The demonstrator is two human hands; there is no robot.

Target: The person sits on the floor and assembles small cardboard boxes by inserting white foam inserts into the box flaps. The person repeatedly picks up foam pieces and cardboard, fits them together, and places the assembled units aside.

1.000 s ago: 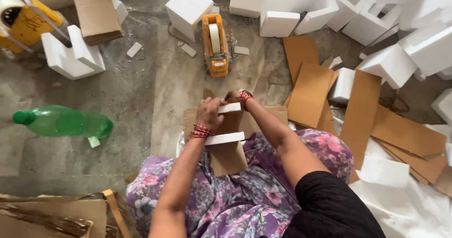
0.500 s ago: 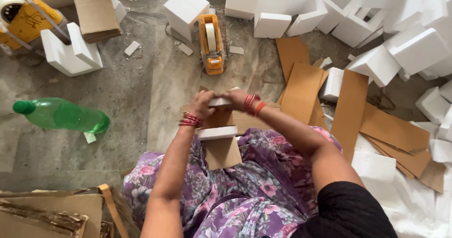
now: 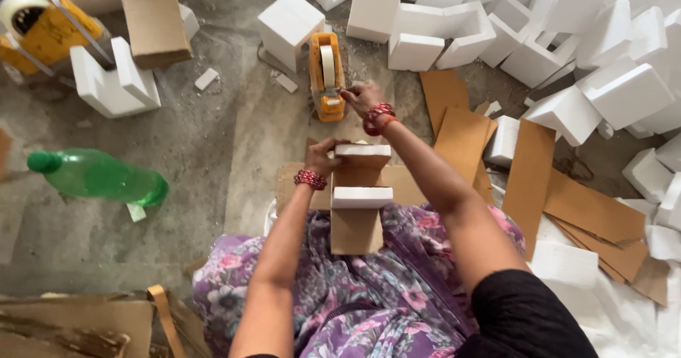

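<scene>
The person sits on the floor (image 3: 213, 145) with a bundle (image 3: 358, 195) in the lap: a folded strip of brown cardboard with two white foam blocks set across it, one at the far end and one nearer the body. The left hand (image 3: 323, 156) holds the far end of the bundle, its grip pressed against the upper foam block (image 3: 362, 150) and the card beside it. The lower foam block (image 3: 362, 197) lies across the card just below, untouched by either hand.

The right hand (image 3: 362, 97) reaches forward past the bundle to the orange tape dispenser (image 3: 326, 74), which stands on the floor just beyond the bundle. Its fingertips are pinched together at the dispenser's near edge, by the white tape roll; whether tape is between them is too small to tell. Both wrists wear red bangles.

Around the person the floor is strewn with packing stuff. White foam pieces (image 3: 553, 39) are heaped at the far right, with one foam cube (image 3: 291, 25) just left of the dispenser and an L-shaped foam corner (image 3: 113, 81) further left. Flat cardboard strips (image 3: 539, 181) lie fanned out on the right, close to the right arm. A green plastic bottle (image 3: 99, 177) lies on its side well to the left of the bundle. A yellow dispenser (image 3: 39, 28) sits at the far left corner, beside a brown card box (image 3: 152, 18).
</scene>
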